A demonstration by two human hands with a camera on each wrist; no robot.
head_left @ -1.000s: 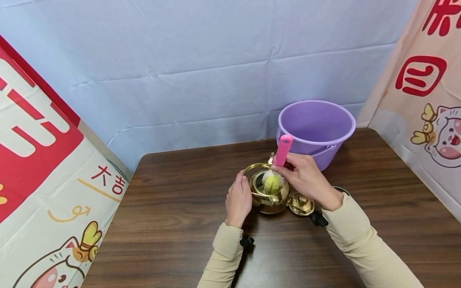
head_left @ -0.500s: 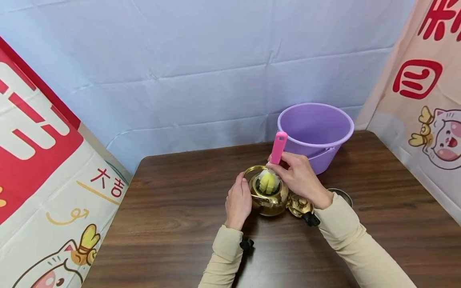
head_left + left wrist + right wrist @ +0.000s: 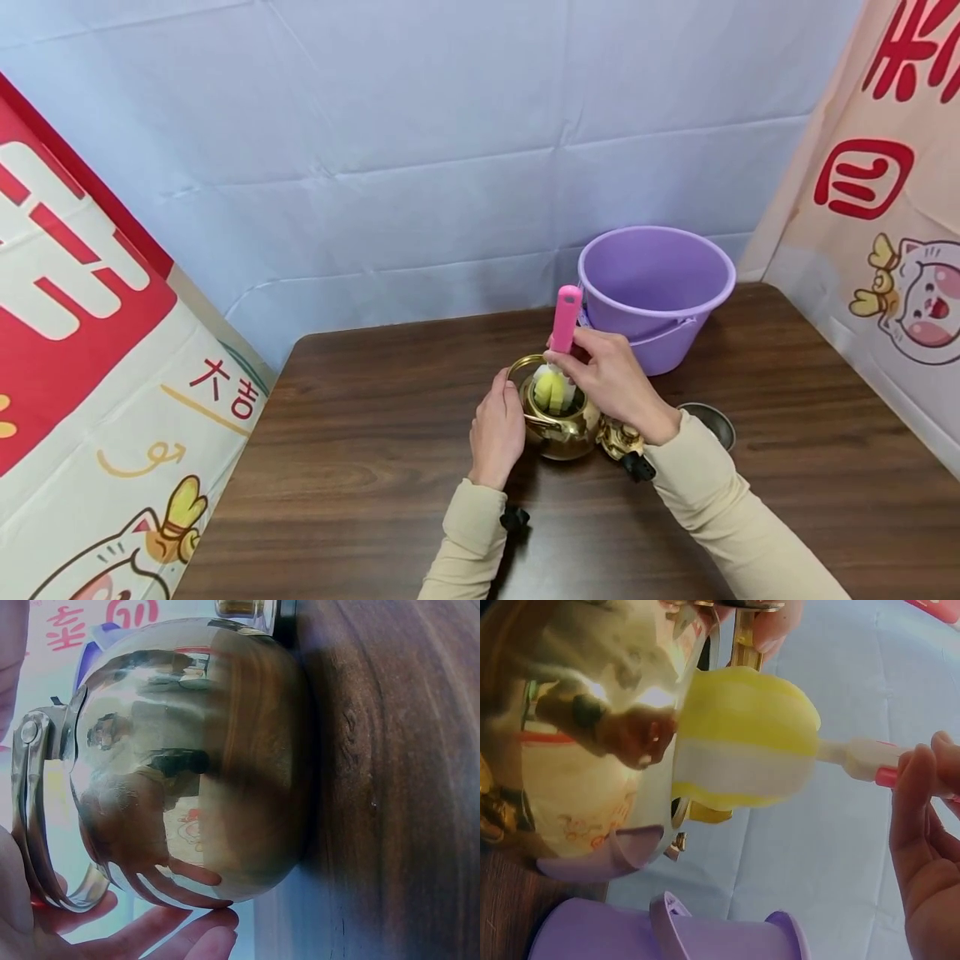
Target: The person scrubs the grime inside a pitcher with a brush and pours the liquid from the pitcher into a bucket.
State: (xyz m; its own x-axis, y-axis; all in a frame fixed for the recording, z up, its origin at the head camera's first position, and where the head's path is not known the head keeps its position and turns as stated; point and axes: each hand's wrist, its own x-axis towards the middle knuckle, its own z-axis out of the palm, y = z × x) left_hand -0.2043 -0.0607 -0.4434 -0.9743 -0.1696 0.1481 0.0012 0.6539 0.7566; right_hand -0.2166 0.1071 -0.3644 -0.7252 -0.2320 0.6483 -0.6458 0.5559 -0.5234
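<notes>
Gold kettle [image 3: 566,439] with a sponge brush [image 3: 552,388] partly inside

The left hand [image 3: 497,429] grips the kettle's handle; the kettle stands upright on the wooden table [image 3: 360,467]; the right hand [image 3: 611,375] pinches the brush's pink handle; rightward come a gold lid [image 3: 617,439] and purple bucket [image 3: 663,357]

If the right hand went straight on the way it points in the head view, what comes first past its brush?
From the right hand, past the pink brush handle, the line seems to meet the kettle handle first; depth is unclear, it might pass above.
</notes>
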